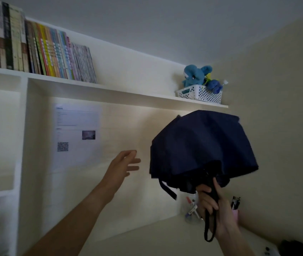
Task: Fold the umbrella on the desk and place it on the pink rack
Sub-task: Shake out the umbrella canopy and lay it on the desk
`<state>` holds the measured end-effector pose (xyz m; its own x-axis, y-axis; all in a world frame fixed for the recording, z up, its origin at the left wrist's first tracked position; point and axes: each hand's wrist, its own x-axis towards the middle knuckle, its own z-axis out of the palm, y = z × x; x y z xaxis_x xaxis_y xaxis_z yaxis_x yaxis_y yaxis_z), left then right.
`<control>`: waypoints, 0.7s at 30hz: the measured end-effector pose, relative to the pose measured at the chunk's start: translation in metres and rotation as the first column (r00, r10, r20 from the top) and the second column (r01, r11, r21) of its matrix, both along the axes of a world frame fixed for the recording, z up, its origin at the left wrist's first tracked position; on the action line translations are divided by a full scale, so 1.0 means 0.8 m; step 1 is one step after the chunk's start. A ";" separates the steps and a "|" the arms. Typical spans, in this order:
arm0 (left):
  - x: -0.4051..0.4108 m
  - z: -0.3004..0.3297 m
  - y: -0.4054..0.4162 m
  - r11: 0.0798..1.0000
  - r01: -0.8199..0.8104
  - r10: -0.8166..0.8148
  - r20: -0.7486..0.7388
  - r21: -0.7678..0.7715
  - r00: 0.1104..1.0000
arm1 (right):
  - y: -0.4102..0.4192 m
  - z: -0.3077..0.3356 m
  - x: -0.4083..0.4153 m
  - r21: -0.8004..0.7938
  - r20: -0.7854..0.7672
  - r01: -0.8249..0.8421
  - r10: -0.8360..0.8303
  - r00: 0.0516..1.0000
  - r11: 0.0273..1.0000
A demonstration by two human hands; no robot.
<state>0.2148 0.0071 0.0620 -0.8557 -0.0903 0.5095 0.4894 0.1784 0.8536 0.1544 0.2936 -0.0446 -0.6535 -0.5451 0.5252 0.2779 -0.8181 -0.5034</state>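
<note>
**Inspector:** Umbrella (202, 152), dark blue, is held up in the air to the right of centre, just below the long wall shelf (110, 89) and clear of the desk (147, 241). Canopy is half collapsed, loose and bunched, crown up and tilted away. Its closing strap (167, 189) hangs free at the lower left edge.

**Clerk:** Who has it?

**Inspector:** Right hand (215, 206), fingers wrapped tight round the handle at the bottom, wrist cord (209, 230) dangling below the fist. Long axis runs from that fist up and slightly left to the crown.

**Clerk:** And the other hand?

**Inspector:** Left hand (123, 165) is empty, fingers spread and loosely curved, palm turned toward the canopy. It sits to the left of the fabric, near but apart, roughly level with the lower rim.

**Clerk:** Next move?

**Inspector:** In my judgement the left hand is the one placed to gather the cloth: the canopy lies directly to its right, and the strap is just below that line. Pleats are not yet wrapped.

**Clerk:** The pink rack?

**Inspector:** Not identified. Something pink holding pens (235, 202) shows behind the right wrist; I cannot tell what it is.
</note>
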 end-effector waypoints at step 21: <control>0.021 -0.048 0.017 0.922 0.388 -0.387 0.034 -0.016 0.921 | -0.015 -0.050 -0.006 -0.068 0.072 -0.214 0.219 0.973 0.975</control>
<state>0.2318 0.0210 0.0233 -0.8361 0.2623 0.4817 0.4988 -0.0015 0.8667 0.1496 0.2816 -0.0846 -0.5642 -0.6476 0.5122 0.4883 -0.7620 -0.4254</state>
